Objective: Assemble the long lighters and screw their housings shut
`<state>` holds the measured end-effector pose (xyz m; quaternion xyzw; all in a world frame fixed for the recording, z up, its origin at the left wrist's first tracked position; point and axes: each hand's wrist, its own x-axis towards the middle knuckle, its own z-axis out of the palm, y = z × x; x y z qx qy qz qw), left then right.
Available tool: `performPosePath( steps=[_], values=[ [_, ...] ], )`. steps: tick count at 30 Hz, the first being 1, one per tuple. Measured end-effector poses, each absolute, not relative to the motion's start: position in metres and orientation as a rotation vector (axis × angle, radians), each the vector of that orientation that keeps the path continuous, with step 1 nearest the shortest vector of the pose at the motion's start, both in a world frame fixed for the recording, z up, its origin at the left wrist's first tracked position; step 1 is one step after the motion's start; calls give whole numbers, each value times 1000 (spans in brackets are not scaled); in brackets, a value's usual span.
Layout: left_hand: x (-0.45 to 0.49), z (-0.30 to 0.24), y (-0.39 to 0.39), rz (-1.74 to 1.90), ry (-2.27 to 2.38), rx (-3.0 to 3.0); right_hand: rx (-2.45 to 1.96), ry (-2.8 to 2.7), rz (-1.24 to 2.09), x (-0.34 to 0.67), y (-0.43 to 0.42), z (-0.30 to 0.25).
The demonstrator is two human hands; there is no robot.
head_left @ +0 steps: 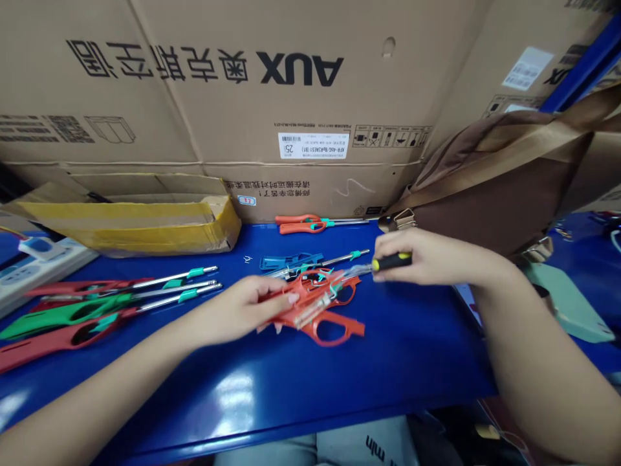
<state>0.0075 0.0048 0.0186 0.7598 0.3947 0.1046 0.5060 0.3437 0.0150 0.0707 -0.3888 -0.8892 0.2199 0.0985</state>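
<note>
Orange casings [303, 314] are clamped in left fingers [275, 307], screwdriver [395, 261] in right fingers [391, 242], at blue table [412, 362] before cardboard [204, 116].

A brown bag [504, 191] sits right, a power strip [58, 262] left — cardboard [218, 116] behind.

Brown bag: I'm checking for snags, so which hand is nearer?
Right. The right hand is just in front of the bag; the left hand is farther left.

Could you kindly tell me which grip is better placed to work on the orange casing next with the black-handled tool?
Probably the right grip: it holds the black-handled tool by its handle, shaft pointing toward the orange casing, while the left grip holds that casing.
</note>
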Motion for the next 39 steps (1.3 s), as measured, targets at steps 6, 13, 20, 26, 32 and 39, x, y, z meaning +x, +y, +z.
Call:
performPosePath(
  steps=[6, 13, 20, 26, 32, 39],
  values=[
    [13, 2, -23, 164, 993, 2204, -1320, -2810, 1098, 329, 3, 39],
    [10, -7, -15, 277, 1045, 2531, -1359, -2791, 970, 330, 12, 23],
    [8, -15, -7, 400, 907, 2596, -1246, -2750, 931, 336, 18, 24],
    [4, -22, 3, 519, 988, 2575, -1275, -2678, 850, 349, 25, 21],
    [2, -28, 15, 546, 1063, 2528, -1253, -2593, 576, 335, 35, 2],
    [-1, -27, 20, 659, 1131, 2581, -1219, -2545, 531, 324, 36, -9]
  ],
)
